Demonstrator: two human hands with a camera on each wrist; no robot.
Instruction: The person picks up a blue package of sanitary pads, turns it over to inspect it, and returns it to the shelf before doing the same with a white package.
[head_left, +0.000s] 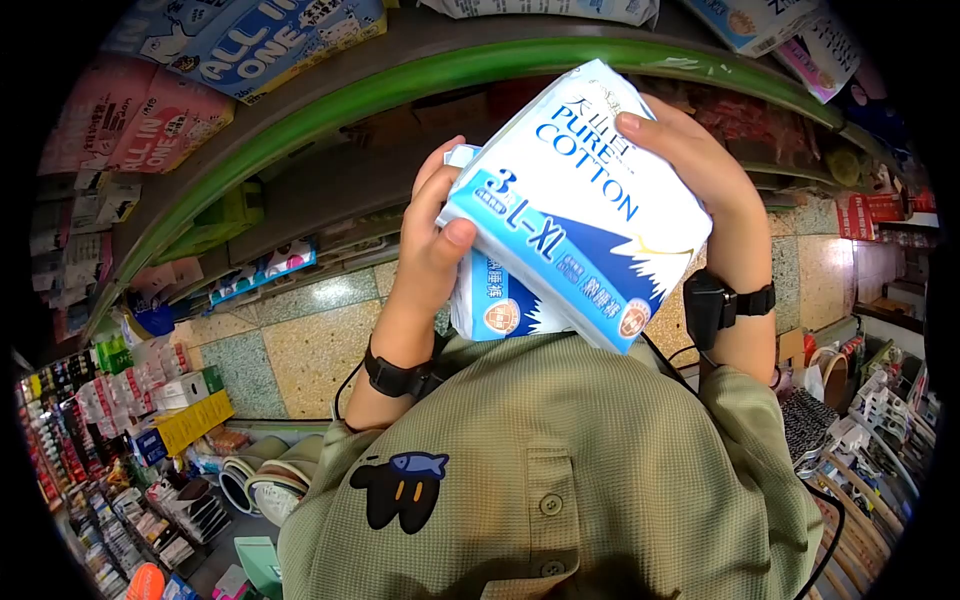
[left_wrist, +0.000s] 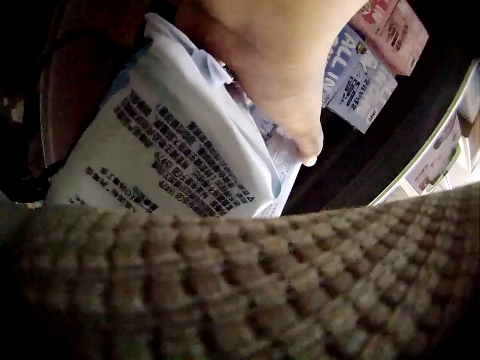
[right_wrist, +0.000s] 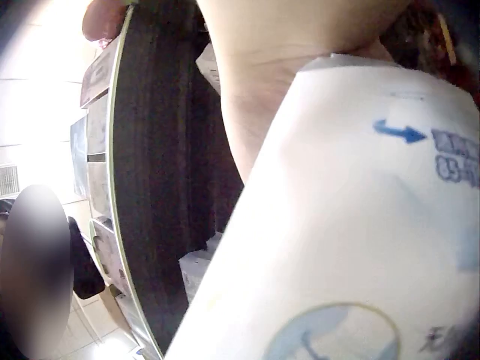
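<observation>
A white and blue pack of sanitary pants (head_left: 590, 190), printed "PURE COTTON" and "L-XL", is held tilted in front of the chest. My right hand (head_left: 700, 155) grips its upper right side, the thumb lying on the printed face. Behind it, mostly covered, is a second pack of sanitary pants (head_left: 505, 300) with matching colours. My left hand (head_left: 430, 235) grips this rear pack along its left side, its thumb right at the front pack's corner. Close up in the left wrist view, rows of print cover a white pack (left_wrist: 172, 142). The right wrist view shows a white pack side (right_wrist: 337, 217).
A curved shelf with a green edge (head_left: 400, 75) runs ahead, bearing blue "ALL IN ONE" packages (head_left: 270, 50) and pink packages (head_left: 150, 115). Tiled floor (head_left: 310, 350) shows below. Goods (head_left: 180, 400) stand at the left, and a wooden slatted thing (head_left: 860, 510) at the right.
</observation>
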